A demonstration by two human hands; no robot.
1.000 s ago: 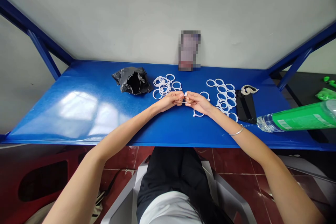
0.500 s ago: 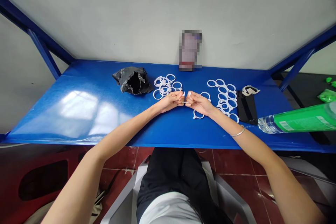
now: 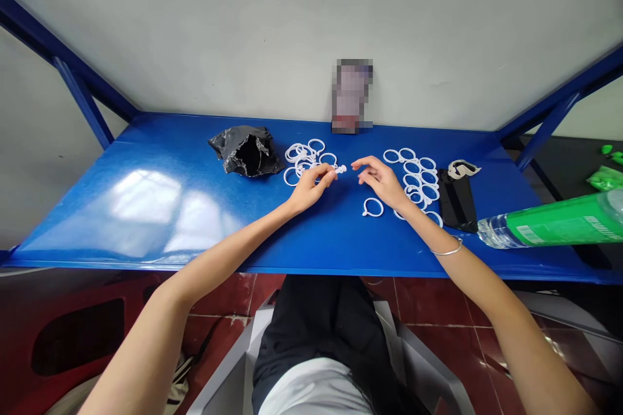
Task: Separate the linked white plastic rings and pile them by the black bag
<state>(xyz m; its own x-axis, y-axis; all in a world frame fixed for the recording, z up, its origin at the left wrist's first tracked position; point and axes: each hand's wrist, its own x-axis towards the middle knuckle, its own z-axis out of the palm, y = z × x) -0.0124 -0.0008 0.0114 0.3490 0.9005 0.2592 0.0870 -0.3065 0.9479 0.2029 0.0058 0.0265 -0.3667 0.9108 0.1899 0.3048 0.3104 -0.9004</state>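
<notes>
My left hand is closed in a pinch on a white plastic ring, whose small knobbed end sticks out past the fingertips; the rest is hidden by the hand. Just right of it, my right hand is open, fingers apart and holding nothing. A single white ring with a small knob lies below the right hand. Beyond my left hand is a loose pile of similar rings. On the right, several rings lie in rough rows, some partly covered by my right wrist.
A torn black plastic bag lies open on the blue table. To the right are a black phone-like slab, a whitish strap-like item and a green-labelled bottle. A blurred upright object leans against the wall.
My hands have come apart. The right hand has let go of the ring, opened its fingers and shifted slightly right, while the left keeps hold of it.
</notes>
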